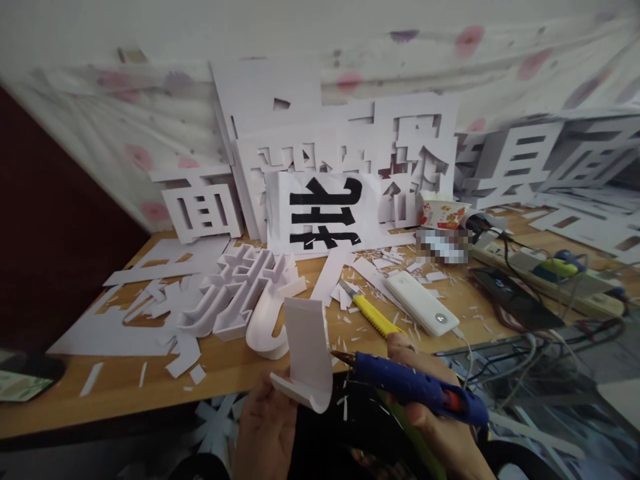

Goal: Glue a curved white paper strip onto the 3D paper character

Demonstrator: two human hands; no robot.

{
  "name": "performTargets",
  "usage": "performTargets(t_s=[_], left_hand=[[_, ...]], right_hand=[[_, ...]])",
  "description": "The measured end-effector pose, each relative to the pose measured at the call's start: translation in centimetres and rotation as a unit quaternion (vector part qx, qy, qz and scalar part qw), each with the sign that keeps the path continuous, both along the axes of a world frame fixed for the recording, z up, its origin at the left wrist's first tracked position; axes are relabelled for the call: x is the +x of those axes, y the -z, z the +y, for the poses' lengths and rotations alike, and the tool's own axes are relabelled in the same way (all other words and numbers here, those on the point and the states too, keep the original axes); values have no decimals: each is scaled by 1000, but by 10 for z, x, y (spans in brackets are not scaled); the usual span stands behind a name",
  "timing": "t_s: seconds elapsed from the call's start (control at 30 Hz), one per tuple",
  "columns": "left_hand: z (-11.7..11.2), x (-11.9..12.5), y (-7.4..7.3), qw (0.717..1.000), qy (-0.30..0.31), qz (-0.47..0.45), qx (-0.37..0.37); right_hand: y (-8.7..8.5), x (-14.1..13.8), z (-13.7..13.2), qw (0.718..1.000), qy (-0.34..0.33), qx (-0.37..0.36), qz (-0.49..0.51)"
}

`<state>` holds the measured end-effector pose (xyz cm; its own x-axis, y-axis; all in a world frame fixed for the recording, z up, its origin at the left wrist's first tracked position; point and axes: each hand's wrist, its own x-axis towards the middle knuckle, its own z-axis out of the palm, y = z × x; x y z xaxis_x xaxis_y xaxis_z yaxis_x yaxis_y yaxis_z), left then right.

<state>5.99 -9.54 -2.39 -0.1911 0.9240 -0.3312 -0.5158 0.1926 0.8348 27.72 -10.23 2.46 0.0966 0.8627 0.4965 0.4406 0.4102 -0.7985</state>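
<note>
Now left hand (265, 427) holding white foam piece (306, 363), right hand (440, 427) gripping blue glue gun (415, 388)

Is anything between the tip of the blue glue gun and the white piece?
Nothing visible. The right hand holds the glue gun, its tip pointing across a small open gap at the curved white piece that the left hand holds up.

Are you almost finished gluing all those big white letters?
Not yet. Done: one thick white built-up character lies on the wooden table, and more cut-out ones lean against the wall. In hand: the left hand holds a curved white foam piece, and the right hand points the blue glue gun at its edge. Left: flat cut sheets and scraps lie about.
</note>
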Motion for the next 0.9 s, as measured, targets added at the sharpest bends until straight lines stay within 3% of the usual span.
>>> performTargets(t_s=[0.27,0.53,0.73,0.9], left_hand=[[2,3,1,998,22,-47,-26],[4,18,-16,997,4,-68,34],[51,20,-12,988,56,-80,124],[93,27,-26,978,83,-92,166]], right_hand=[[0,-3,0,1000,3,19,3],[3,0,-1,999,-44,-14,27],[1,1,27,995,-46,-6,84],[-2,3,56,995,-5,-16,98]])
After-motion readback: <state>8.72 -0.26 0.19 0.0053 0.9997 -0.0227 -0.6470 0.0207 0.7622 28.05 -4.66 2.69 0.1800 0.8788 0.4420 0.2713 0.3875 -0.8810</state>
